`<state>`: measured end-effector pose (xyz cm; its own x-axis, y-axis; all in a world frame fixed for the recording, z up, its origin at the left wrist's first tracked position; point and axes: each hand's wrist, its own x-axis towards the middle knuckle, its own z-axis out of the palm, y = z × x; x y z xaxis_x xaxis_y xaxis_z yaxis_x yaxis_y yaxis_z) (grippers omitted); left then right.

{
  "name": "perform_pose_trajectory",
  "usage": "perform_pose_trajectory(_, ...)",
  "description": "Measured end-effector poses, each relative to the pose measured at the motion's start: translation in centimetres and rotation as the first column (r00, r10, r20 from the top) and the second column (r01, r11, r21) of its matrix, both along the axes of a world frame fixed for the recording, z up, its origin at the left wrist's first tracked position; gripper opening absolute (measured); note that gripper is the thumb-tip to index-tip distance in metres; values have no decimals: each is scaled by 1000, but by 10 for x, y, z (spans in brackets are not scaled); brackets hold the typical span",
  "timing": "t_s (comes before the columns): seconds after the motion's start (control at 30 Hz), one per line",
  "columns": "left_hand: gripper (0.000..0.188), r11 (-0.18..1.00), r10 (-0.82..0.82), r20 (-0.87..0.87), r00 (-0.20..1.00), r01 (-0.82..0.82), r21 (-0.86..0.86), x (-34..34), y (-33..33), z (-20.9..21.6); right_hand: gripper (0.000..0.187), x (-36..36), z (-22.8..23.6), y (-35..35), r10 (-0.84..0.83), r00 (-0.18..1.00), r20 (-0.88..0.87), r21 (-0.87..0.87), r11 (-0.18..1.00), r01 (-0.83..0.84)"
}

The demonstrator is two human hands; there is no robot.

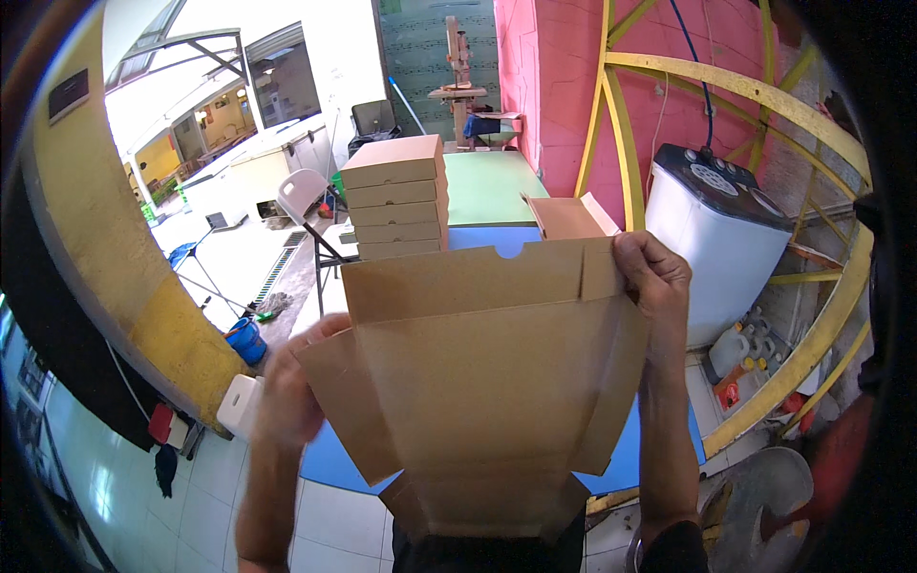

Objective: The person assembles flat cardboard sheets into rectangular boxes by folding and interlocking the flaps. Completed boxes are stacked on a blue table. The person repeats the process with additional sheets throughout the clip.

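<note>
In front of me stands a partly unfolded brown cardboard box (478, 382), its creased panels and side flaps spread out and its upper edge notched in the middle. My right hand (659, 275) grips the box's upper right corner, thumb on the near face and fingers curled. At the left flap is my left hand (291, 382), smeared by motion, with its fingertips at or behind the flap's upper edge. Whether those fingers grasp the cardboard I cannot make out. The lower end of the box reaches down close to my body.
A blue tabletop (334, 456) lies under the box, with a green tabletop (492, 186) beyond. Folded cardboard boxes form a stack (396, 196) at the far left, and another open box (571, 218) lies behind. On the right are a yellow metal frame (616, 143) and a washing machine (712, 239).
</note>
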<state>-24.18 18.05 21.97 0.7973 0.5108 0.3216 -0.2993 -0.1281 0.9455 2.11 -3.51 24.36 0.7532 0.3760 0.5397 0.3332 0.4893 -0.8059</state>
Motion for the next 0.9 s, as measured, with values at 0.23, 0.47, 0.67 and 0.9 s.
perform_pose_trajectory(0.23, 48, 900, 397, 266, 878, -430, 75, 36, -67, -50, 25, -8, -20, 19, -35, 999, -18, 31, 999, 36)
perform_pose_trajectory(0.47, 34, 862, 503, 260, 824, -457, -218, 55, -43, -38, 38, -55, -62, -4, -71, 997, -28, 36, 997, 72)
perform_pose_trajectory(0.67, 35, 867, 466, 230, 854, -389, -310, 54, -50, -45, 33, -47, -83, -10, -59, 997, -40, 40, 997, 61)
perform_pose_trajectory(0.9, 35, 876, 444, 77, 892, -415, -247, 49, -46, -90, 29, -38, -80, -2, 56, 983, -176, -1, 998, -57)
